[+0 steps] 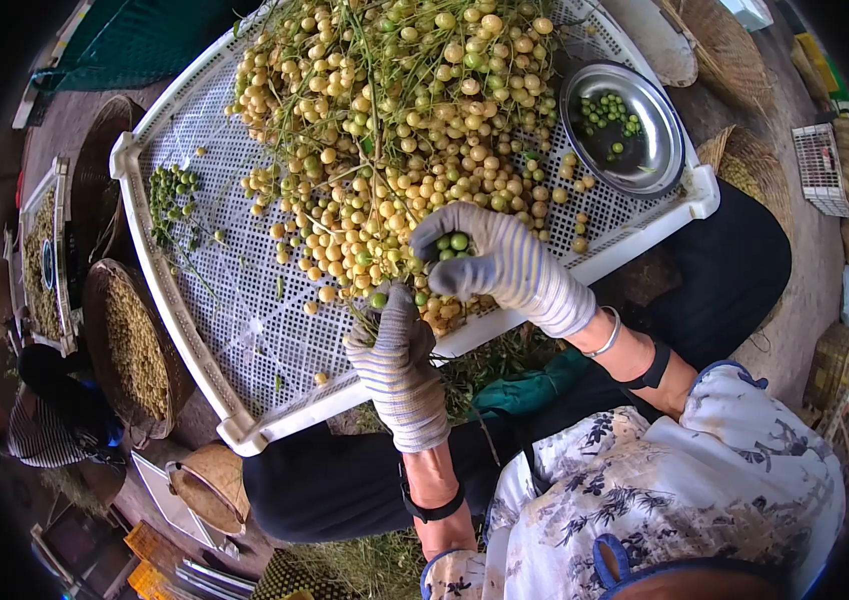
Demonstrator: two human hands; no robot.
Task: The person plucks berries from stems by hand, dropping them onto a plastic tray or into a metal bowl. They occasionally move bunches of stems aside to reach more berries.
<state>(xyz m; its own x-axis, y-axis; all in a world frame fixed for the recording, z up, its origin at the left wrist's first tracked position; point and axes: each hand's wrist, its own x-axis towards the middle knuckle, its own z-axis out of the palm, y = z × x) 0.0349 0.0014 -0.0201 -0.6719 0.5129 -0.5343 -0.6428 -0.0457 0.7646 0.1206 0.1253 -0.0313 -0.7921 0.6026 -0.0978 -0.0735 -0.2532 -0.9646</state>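
A large heap of small round yellow fruits (394, 150) on thin stems lies on a white perforated plastic tray (289, 365). At the tray's near edge, my gloved left hand (396, 365) pinches a fruit stem, with one green fruit at its fingertips. Just right of it, my gloved right hand (509, 265) is curled with thumb and fingers around several green fruits (452, 243). Both gloves are striped, with grey fingertips. A steel bowl (634, 165) with green fruits inside stands at the tray's right side. More green fruits (172, 190) lie in a bunch on the left.
The tray rests over my lap. Round baskets of yellow fruits stand at left (134, 340) and right (744, 175). A person in a striped top (39, 430) is at the far left. A white crate (821, 168) sits at the right, and stripped stems (354, 570) lie below.
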